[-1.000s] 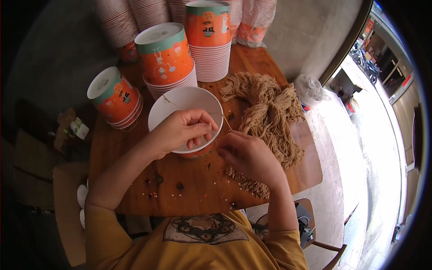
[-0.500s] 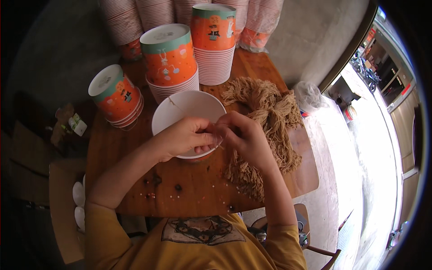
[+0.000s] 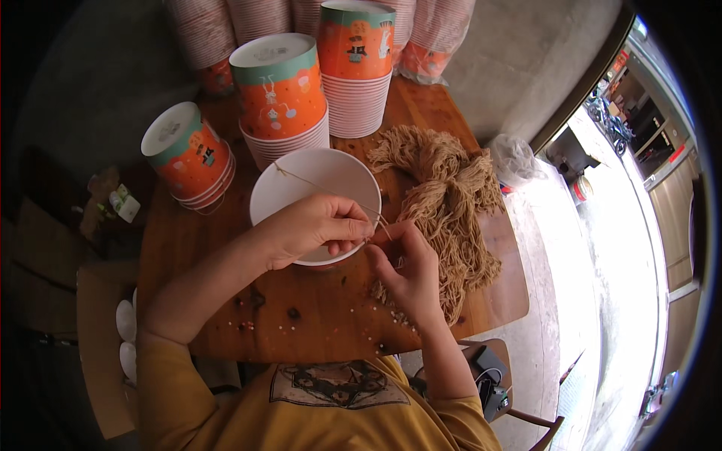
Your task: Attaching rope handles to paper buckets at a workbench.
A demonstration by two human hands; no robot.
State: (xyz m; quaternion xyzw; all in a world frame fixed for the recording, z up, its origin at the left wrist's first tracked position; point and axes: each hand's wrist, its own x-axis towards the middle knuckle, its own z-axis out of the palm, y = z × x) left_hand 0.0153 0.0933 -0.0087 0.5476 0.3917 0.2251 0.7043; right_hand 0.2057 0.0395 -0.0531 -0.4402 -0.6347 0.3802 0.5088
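The left hand (image 3: 323,228) pinches thin string (image 3: 299,177) over a white-lined tub (image 3: 320,167); whether the right hand (image 3: 410,274) grips, I can't tell. Stacked tubs (image 3: 280,98) (orange, cartoon-printed) stand behind.

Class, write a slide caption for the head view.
Left hand and right hand handling thin string that crosses an open bucket, beside tan cords.

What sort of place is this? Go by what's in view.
Probably a small workshop or front room open to the street: tall stacks of orange tubs, a big bundle of tan cord, and a motorbike outside at right.
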